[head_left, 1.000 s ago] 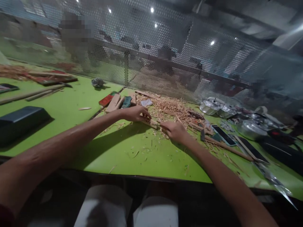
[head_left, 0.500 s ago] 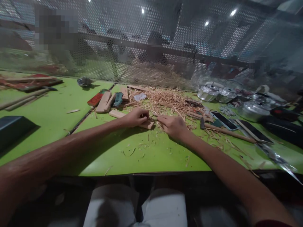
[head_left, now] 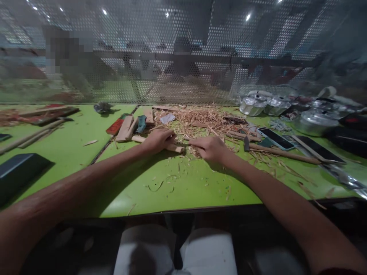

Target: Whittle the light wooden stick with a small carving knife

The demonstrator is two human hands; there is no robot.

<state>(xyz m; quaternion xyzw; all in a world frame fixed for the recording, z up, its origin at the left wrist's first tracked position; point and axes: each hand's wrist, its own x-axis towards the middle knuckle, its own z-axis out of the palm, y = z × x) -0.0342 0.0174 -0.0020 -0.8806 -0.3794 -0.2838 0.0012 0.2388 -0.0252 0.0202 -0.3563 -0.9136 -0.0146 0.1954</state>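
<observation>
Left hand [head_left: 158, 140] is clasping wooden strip [head_left: 176, 148], right hand [head_left: 211, 148] apparently pinching thin implement [head_left: 186, 144] beside its end, loose left hold risking a skid.

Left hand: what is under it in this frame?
A flat piece of wood passes under the left hand, showing at both sides of it. The hand covers the wood's middle, so that part's surface cannot be seen.

A white cloth garment [head_left: 210, 254] covers both legs [head_left: 149, 238]. A dark reddish cloth sleeve edge [head_left: 341, 271] shows on the right arm [head_left: 266, 191]. Left hand [head_left: 158, 141] and right hand [head_left: 210, 149] are bare.
</observation>
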